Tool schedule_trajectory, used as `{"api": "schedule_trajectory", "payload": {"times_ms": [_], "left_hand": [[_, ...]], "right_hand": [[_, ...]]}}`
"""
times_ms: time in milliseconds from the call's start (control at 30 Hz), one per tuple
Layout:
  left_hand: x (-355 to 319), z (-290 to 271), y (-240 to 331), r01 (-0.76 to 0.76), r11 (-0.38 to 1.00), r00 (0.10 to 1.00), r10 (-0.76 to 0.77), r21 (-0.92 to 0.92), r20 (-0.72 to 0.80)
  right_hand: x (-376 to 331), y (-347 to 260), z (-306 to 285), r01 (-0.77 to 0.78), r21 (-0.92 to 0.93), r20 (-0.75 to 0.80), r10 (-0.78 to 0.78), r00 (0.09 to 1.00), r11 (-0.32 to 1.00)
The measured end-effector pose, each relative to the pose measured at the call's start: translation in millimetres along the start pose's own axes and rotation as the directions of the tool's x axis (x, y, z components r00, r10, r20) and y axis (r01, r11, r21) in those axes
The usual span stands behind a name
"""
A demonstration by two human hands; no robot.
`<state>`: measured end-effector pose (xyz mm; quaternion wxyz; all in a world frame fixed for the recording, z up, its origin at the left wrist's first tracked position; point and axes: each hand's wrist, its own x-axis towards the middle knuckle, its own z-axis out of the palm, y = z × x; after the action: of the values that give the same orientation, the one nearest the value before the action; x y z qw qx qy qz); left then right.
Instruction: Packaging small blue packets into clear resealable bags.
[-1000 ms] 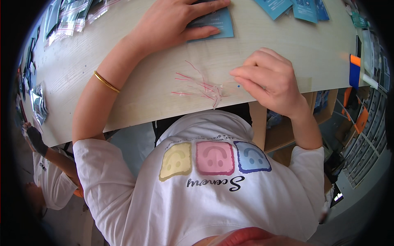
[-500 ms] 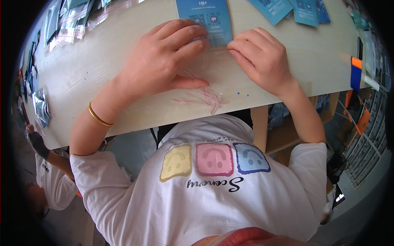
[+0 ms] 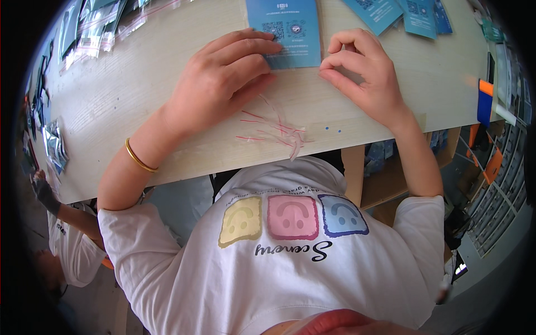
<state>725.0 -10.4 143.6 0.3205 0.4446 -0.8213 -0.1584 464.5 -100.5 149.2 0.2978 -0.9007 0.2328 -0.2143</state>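
A blue printed card [image 3: 308,34], seemingly in a clear plastic sleeve, lies flat at the table's upper middle. The outstretched fingers of my left hand [image 3: 223,70] rest on its lower left part, with the thumb drawn in beneath them. My right hand [image 3: 365,78] is at the card's lower right corner, thumb and forefinger tips pinched together and the other fingers curled. Whatever lies between those tips is too small to make out. Nearer to me, below the hands, is a small tangle of clear plastic strips [image 3: 287,134] with red lines.
More blue cards [image 3: 419,19] lie at the upper right, and clear bags with red seams [image 3: 97,30] at the upper left. Two tiny blue dots [image 3: 333,129] are near the table's front edge. Another person [image 3: 72,240] works at far left.
The card has shifted slightly right and nearer to me. My left thumb has drawn in toward the fingers. My right hand has moved slightly right, its curled fingers lifting a little apart.
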Motion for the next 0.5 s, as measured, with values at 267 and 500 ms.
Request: {"api": "schedule_trajectory", "payload": {"times_ms": [267,500], "left_hand": [[0,-7,-1,0.059,0.998,0.997,-0.057,-0.024,0.054],[-7,-14,-14,-0.148,0.987,0.97,0.133,0.062,0.201]], "right_hand": [[10,-2,6,-0.149,0.101,-0.011,0.151,0.988,0.984],[13,-4,8,-0.16,0.058,-0.01,0.161,0.987,0.985]]}}
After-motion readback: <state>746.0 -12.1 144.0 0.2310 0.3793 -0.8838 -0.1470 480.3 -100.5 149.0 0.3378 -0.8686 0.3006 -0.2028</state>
